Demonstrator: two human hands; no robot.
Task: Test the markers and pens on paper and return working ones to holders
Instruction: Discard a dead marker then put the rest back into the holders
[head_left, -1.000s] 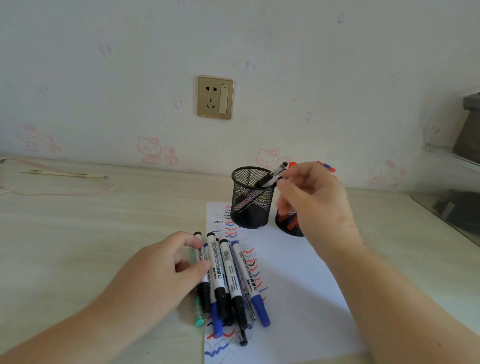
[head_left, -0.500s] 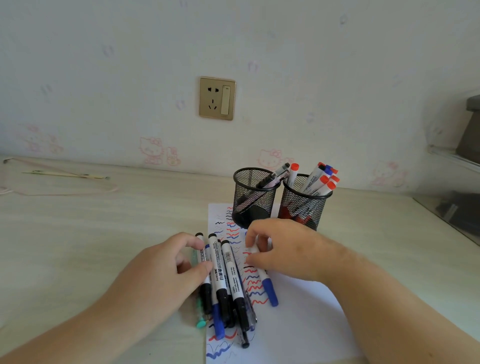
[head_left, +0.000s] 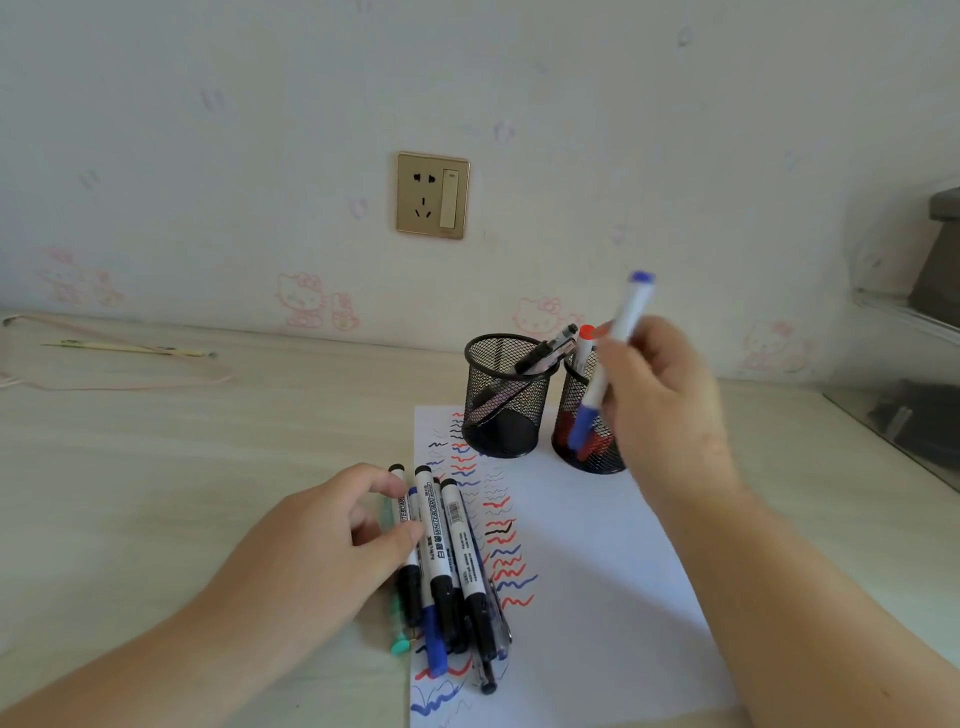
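Though blurred, blue marker (head_left: 613, 358) in right hand (head_left: 660, 405).

Blk mesh holders (head_left: 506, 395), blue-capped wht marker (head_left: 613, 358), red/blue/blk squiggles on paper (head_left: 597, 561).

The right hand (head_left: 670, 415) holds a blue-capped white marker (head_left: 610, 358) upright before the right black mesh holder (head_left: 576, 415); the left hand (head_left: 332, 551) rests on the near markers (head_left: 447, 551).

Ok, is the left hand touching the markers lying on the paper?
Touching. The head view shows the left hand resting on the pile of markers, its thumb and fingertips lying against the leftmost barrels with no gap visible.
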